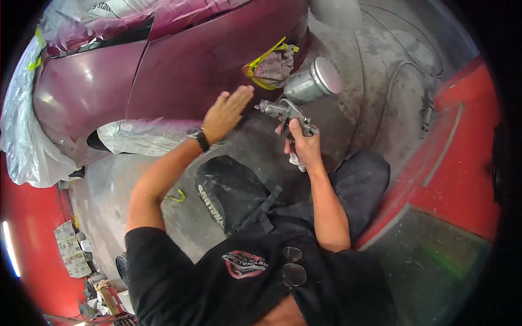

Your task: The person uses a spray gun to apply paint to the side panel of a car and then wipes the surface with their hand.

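Observation:
My right hand [307, 145] is wrapped round the handle of a metal spray gun [288, 113], its nozzle pointing left. A round silver cup [312, 82] with a wide lid tilts up to the right from the gun's body. Some crumpled white material shows under that hand. Fingers stretched and held flat, my left hand [225, 114] holds nothing and is close to the lower part of a dark purple car panel [190, 65]. From this view I cannot tell whether it touches the panel.
Paper edged with yellow tape [274, 65] covers a spot on the car. Clear plastic sheeting [24, 125] drapes its left end, and more wraps the wheel area [147, 136]. A hose [389, 98] trails over the concrete floor at right, beside a red wall [462, 163].

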`<state>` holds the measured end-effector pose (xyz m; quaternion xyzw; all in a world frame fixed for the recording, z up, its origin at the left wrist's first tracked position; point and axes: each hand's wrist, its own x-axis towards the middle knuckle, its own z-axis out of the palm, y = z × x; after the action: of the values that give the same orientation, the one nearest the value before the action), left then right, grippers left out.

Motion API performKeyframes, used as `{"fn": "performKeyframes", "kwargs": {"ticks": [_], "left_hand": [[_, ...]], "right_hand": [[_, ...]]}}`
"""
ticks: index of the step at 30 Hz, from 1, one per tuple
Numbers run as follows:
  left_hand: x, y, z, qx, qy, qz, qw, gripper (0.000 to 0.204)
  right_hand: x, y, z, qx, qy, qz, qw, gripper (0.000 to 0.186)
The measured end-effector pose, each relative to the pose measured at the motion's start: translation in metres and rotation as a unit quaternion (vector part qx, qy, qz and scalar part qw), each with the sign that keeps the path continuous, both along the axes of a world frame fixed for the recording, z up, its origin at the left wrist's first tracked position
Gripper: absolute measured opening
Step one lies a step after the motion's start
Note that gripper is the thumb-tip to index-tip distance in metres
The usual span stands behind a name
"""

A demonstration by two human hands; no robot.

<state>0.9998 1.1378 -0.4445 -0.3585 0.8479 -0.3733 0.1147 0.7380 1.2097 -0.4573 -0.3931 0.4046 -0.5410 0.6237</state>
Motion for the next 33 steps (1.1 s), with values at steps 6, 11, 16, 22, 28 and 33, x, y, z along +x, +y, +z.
{"fn": "performKeyframes", "kwargs": {"ticks": [6, 11, 16, 22, 28, 33], "left_hand": [[-0.034, 0.004, -0.006, 0.230, 0.054, 0.045, 0.971, 0.086], [-0.031, 0.028, 0.060, 0.103, 0.105, 0.052, 0.988, 0.091], [-0.050, 0.016, 0.021, 0.117, 0.014, 0.062, 0.991, 0.090], [-0.058, 0.003, -0.027, 0.177, 0.028, 0.053, 0.982, 0.086], [-0.032, 0.014, 0.032, 0.148, 0.073, 0.040, 0.986, 0.085], [0.007, 0.012, 0.096, 0.021, 0.155, 0.099, 0.983, 0.082]], "right_hand": [[0.004, -0.004, -0.016, 0.014, 0.047, -0.023, 0.999, 0.042], [0.002, -0.008, -0.008, 0.055, 0.021, -0.057, 0.997, 0.034], [0.005, -0.019, -0.015, 0.057, 0.040, -0.067, 0.995, 0.036], [0.011, -0.020, -0.015, 0.092, -0.010, -0.079, 0.993, 0.036], [0.000, -0.013, -0.009, 0.085, -0.041, -0.041, 0.995, 0.038], [-0.005, 0.000, 0.014, 0.010, -0.031, 0.021, 0.999, 0.043]]}}
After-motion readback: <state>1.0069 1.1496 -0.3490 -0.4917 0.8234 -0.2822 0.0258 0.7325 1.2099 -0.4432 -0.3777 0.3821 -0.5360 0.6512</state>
